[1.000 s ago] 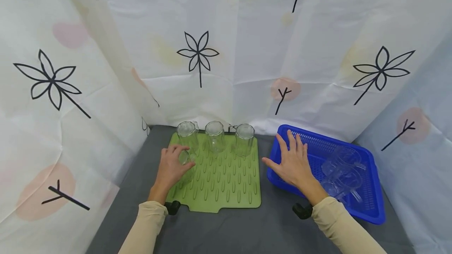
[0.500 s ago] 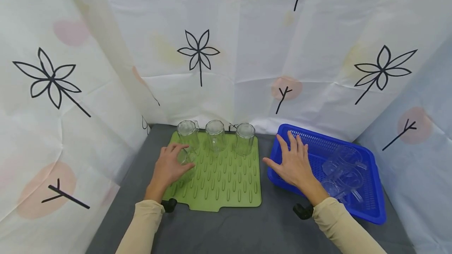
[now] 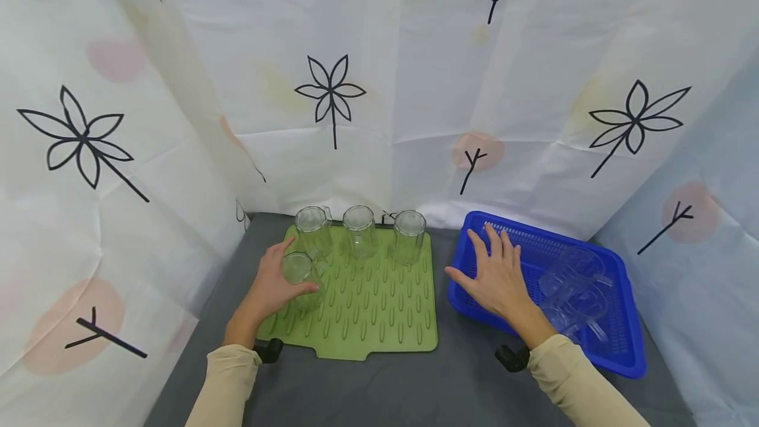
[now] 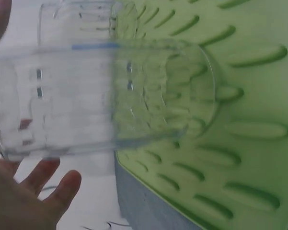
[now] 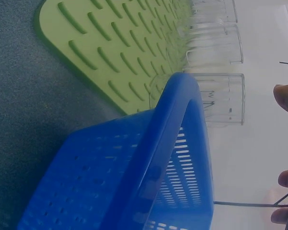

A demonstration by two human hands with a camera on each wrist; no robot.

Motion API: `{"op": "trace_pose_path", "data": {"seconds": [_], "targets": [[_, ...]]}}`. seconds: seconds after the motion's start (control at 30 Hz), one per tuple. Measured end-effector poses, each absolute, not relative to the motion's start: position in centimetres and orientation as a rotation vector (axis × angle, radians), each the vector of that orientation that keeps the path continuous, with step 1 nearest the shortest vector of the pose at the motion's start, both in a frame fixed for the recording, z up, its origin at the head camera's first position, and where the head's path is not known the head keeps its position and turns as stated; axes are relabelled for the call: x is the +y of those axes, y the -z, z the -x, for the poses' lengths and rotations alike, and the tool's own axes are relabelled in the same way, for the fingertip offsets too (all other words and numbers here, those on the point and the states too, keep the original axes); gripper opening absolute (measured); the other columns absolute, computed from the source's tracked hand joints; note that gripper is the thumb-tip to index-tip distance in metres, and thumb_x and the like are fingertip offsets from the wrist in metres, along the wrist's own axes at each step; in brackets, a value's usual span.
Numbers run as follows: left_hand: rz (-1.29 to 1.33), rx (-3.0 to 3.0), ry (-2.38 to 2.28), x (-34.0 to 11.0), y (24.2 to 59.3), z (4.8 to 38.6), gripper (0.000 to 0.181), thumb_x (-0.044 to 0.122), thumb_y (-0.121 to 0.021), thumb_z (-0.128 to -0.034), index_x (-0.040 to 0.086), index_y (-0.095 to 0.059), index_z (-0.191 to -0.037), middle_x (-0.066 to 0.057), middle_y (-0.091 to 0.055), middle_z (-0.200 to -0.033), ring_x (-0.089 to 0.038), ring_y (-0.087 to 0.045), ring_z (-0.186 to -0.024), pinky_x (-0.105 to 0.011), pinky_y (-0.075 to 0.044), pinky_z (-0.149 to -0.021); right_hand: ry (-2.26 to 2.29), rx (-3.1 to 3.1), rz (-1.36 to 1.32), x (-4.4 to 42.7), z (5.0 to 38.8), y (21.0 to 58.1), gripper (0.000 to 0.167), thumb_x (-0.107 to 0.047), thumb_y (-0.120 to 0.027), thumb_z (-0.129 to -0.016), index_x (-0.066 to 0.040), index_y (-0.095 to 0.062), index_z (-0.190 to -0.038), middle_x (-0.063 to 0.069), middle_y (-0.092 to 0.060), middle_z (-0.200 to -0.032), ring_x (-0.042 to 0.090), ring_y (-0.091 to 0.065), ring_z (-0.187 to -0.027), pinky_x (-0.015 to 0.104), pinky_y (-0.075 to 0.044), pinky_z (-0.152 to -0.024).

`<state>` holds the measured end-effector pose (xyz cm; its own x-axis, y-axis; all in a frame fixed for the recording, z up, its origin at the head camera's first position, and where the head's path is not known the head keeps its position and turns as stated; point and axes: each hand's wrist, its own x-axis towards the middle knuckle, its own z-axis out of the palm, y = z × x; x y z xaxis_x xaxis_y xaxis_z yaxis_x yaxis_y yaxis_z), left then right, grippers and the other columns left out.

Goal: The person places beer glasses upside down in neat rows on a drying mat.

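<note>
A clear glass mug (image 3: 304, 277) stands upside down on the left part of a green ridged drying mat (image 3: 373, 308). My left hand (image 3: 268, 285) is beside it, thumb and fingers spread on either side. In the left wrist view the fingers (image 4: 67, 189) lie apart from the glass wall, though a light touch at the rim cannot be ruled out. Over the near left end of a blue plastic basket (image 3: 630, 321) my right hand (image 3: 498, 279) hovers with fingers spread, holding nothing. Several clear glass mugs (image 3: 578, 295) lie in the basket's right half.
Along the mat's back edge stand three more upturned glass mugs: a left one (image 3: 313, 232), a middle one (image 3: 359, 236) and a right one (image 3: 409, 239). A patterned white curtain (image 3: 415, 84) encloses the grey table (image 3: 391, 387) behind and at both sides.
My left hand has drawn back to the left and toward me, its fingers spreading from around the front mug, which now shows more fully. The right hand has barely moved.
</note>
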<state>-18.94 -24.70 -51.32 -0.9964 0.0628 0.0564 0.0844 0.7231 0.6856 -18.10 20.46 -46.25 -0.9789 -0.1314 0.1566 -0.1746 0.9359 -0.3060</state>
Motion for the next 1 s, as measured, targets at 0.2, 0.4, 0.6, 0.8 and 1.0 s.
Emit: {"op": "trace_pose_path", "data": {"seconds": [0.2, 0.4, 0.6, 0.8, 1.0], "targets": [[0.126, -2.947, 1.197, -26.4, 52.6, 19.0, 0.136, 0.041, -0.093, -0.0717, 0.022, 0.002, -0.166, -0.029, -0.012, -0.167, -0.057, -0.012, -0.151, -0.081, -0.024, -0.109, -0.55, -2.978, -0.185, 21.2, 18.0, 46.2, 0.095, -0.069, -0.059, -0.092, -0.015, -0.027, -0.162, 0.024, -0.012, -0.169, 0.054, -0.008, -0.155, 0.078, -0.01, -0.118], [0.116, -2.997, 1.168, -27.2, 53.8, 19.1, 0.141, 0.041, -0.095, -0.0685, 0.017, 0.003, -0.166, -0.034, -0.015, -0.164, -0.062, -0.016, -0.148, -0.082, -0.025, -0.11, -0.564, -2.996, -0.161, 22.0, 18.0, 45.6, 0.095, -0.069, -0.057, -0.093, -0.013, -0.025, -0.163, 0.025, -0.01, -0.169, 0.056, -0.007, -0.154, 0.079, -0.008, -0.118], [0.157, -3.0, 1.176, -27.6, 55.4, 19.3, 0.132, 0.038, -0.096, -0.0684, 0.003, -0.011, -0.164, -0.035, -0.027, -0.161, -0.064, -0.017, -0.147, -0.082, -0.022, -0.112, -0.555, -2.993, -0.141, 22.7, 17.9, 45.4, 0.094, -0.069, -0.056, -0.094, -0.013, -0.025, -0.162, 0.027, -0.011, -0.169, 0.057, -0.006, -0.154, 0.08, -0.008, -0.116], [0.18, -3.016, 1.081, -27.8, 57.3, 19.3, 0.118, 0.043, -0.098, -0.0629, 0.002, -0.036, -0.155, -0.029, -0.044, -0.154, -0.066, -0.013, -0.147, -0.085, -0.014, -0.11, -0.542, -2.993, -0.124, 23.5, 17.6, 45.2, 0.093, -0.068, -0.056, -0.094, -0.012, -0.026, -0.162, 0.028, -0.011, -0.168, 0.058, -0.007, -0.153, 0.081, -0.009, -0.116], [0.138, -3.102, 0.938, -27.7, 58.2, 18.8, 0.124, 0.05, -0.097, -0.0607, -0.001, -0.034, -0.155, -0.033, -0.037, -0.157, -0.066, -0.01, -0.148, -0.088, -0.014, -0.106, -0.533, -2.996, -0.117, 24.5, 17.4, 44.9, 0.093, -0.068, -0.056, -0.095, -0.01, -0.025, -0.162, 0.03, -0.01, -0.167, 0.059, -0.006, -0.152, 0.081, -0.008, -0.115]]}}
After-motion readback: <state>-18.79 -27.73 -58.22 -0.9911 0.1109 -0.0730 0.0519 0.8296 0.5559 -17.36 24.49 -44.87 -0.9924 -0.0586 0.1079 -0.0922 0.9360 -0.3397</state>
